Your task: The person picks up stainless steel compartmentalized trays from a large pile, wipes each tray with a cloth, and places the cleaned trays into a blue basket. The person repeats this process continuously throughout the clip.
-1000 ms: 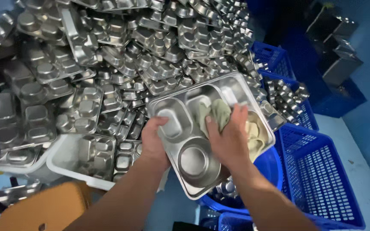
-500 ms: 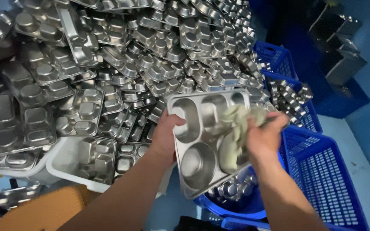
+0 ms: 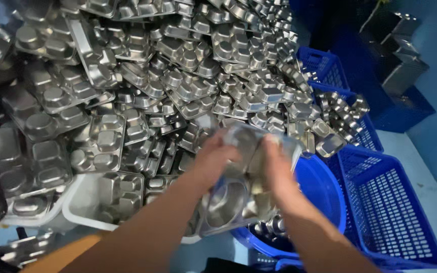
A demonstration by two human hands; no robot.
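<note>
— What is being held?

— A steel compartment tray (image 3: 238, 194), tilted steeply and blurred with motion. It is up in the air between the two hands, over the near edge of a round blue tub (image 3: 324, 189) and in front of the big heap of trays (image 3: 178, 76).

— How does the left hand sit on it?

— The left hand (image 3: 212, 161) is on the tray's upper left edge, with the fingers curled over the rim and gripping it. The round well of the tray shows just below that hand.

— And the right hand?

— The right hand (image 3: 275, 172) lies against the tray's right side, fingers close together and pointing up along the metal. The blur is too strong to tell whether they pinch the rim or only press flat on it, or whether anything lies under the palm.

— What is directly around the tray?

— Below it, inside the blue tub, a few more steel pieces show at the bottom. To the right stands an openwork blue crate (image 3: 395, 212), and behind it a second blue crate (image 3: 352, 119) filled with small steel dishes. To the left, a white bin (image 3: 84, 212) holds several stacked trays.

— And farther off?

— The heap of identical trays fills the whole upper left of the view, lying at every angle. Dark steel containers (image 3: 398, 55) sit at the upper right against a blue wall, and the pale floor (image 3: 431, 187) shows beside the crates.
</note>
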